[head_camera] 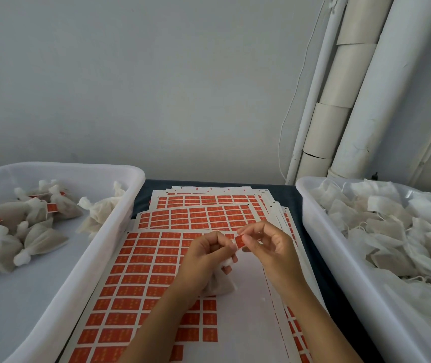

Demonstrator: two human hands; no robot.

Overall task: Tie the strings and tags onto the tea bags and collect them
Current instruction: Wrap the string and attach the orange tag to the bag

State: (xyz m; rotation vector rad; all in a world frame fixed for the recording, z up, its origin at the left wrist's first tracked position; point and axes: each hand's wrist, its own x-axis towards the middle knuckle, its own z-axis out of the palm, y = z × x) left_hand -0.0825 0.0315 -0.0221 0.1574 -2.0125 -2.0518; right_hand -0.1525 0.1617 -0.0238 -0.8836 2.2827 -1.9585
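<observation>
The table (291,191) is dark and mostly covered. At its left edge stands a white bin (120,231) holding finished bags (26,226), their necks bunched and several showing an orange tag. At its right edge a second white bin (321,231) is heaped with loose filter bags (392,231), thin strings trailing among them. Between the bins lie stacked label sheets (156,258), printed in rows of orange rectangles, with a bare patch on the top sheet where labels appear to have been taken.

Above that bare patch the left hand (206,255) is curled around the gathered neck of one tea bag (219,285), whose filled body hangs below the palm, just over the sheet. The right hand (266,244) pinches a single orange tag (239,242) between thumb and forefinger, right beside the left fingertips. The string itself is too fine to make out here.

The bag looks light and soft: thin, gauzy paper around loose filling, so it should slump and give under pressure, and probably tears if pulled hard. The bunched neck seems the sensible place to hold, since it is the firmest part and keeps the filling shut in. The tag is a small, flat slip, likely flimsy and easy to crease, and perhaps sticky on one face; it is best pinched by its edges, lightly.
</observation>
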